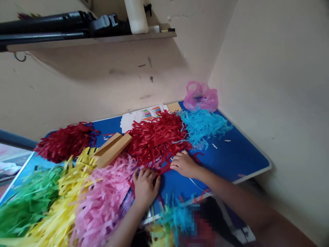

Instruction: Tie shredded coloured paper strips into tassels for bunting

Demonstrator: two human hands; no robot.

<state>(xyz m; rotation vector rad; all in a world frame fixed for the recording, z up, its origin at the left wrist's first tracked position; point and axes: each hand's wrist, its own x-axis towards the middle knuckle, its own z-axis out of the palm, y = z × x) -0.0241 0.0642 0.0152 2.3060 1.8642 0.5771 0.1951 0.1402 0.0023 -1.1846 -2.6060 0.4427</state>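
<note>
A large heap of shredded red tissue paper (156, 137) lies in front of both hands on the blue table. A red paper strip (165, 168) runs between them. My left hand (146, 185) is at the heap's near edge, fingers bent over the strip and thumb toward the right; its fingertips are partly hidden. My right hand (184, 164) has its fingers drawn together at the strip's other end, low over the table. Pink shredded paper (105, 199) lies left of my left hand. A thin white string (196, 185) lies below my right hand.
Yellow paper (69, 195), green paper (31, 195) and a darker red pile (66, 141) cover the left side. Behind are a cardboard piece (113, 150), light-blue shreds (205, 125) and a pink plastic bag (202, 97). A wall shelf (102, 41) hangs above. Multicoloured fringe (174, 216) hangs at the near edge.
</note>
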